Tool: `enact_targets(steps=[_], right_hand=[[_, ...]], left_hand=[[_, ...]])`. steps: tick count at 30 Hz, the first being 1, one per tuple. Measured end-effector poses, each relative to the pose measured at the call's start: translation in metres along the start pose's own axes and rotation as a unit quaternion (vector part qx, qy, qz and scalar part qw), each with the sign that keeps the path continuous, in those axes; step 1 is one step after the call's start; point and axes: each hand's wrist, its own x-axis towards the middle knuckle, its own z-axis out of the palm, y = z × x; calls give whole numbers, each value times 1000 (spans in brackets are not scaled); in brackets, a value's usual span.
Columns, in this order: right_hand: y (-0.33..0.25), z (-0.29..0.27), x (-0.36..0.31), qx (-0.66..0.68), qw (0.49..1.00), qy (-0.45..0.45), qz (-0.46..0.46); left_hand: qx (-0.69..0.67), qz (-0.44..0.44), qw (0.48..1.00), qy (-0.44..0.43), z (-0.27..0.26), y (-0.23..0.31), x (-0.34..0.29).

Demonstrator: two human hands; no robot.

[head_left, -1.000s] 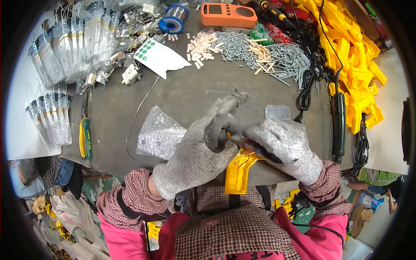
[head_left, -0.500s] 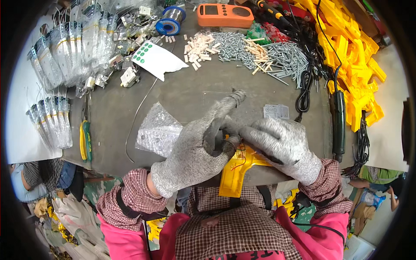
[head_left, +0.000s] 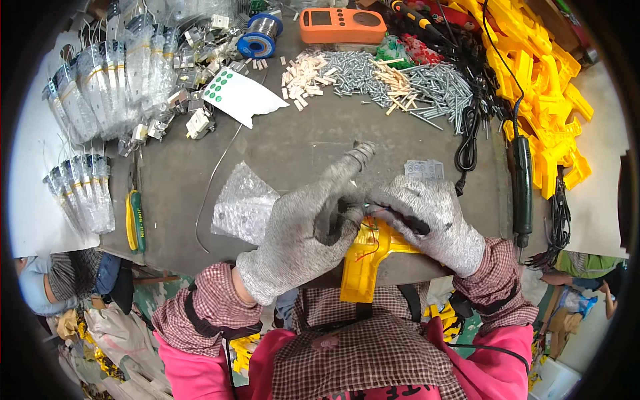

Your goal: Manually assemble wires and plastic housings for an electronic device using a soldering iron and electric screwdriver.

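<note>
A yellow plastic housing half [head_left: 360, 277], open side up, lies at the table's near edge beneath my hands. Thin red wires [head_left: 368, 255] loop inside it. My left hand [head_left: 303, 227], in a grey knit glove, has thumb and fingers closed together just above the housing's upper end, index finger pointing up and away. From the other side my right hand [head_left: 427, 220], gloved alike, pinches with its fingertips meeting the left's. A bit of reddish wire shows by the right fingertips; whatever small part they hold is hidden by the gloves.
Left of my hands lies a bubble-wrap bag [head_left: 245, 203]; beyond the right hand, a grey plastic plate [head_left: 425, 169]. A soldering iron [head_left: 523, 193] lies at the right, by heaped yellow housings [head_left: 533, 87]. Cutters [head_left: 135, 220] rest far left. Screws [head_left: 440, 90] and an orange meter [head_left: 342, 25] are at the back.
My right hand has shifted slightly left and curled its fingers in tighter. The left hand has moved very little. A reddish wire now shows between the fingertips.
</note>
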Motion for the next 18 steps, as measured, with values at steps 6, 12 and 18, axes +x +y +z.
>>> enact_targets(steps=[6,12,18], right_hand=[[3,-18,17,268,953,22,139],[10,-32,17,93,993,70,-3],[-5,-61,-4,176,984,25,18]], left_hand=[[-37,118,991,41,-4,0,15],[180,90,979,34,4,19,18],[329,181,923,86,11,12,11]])
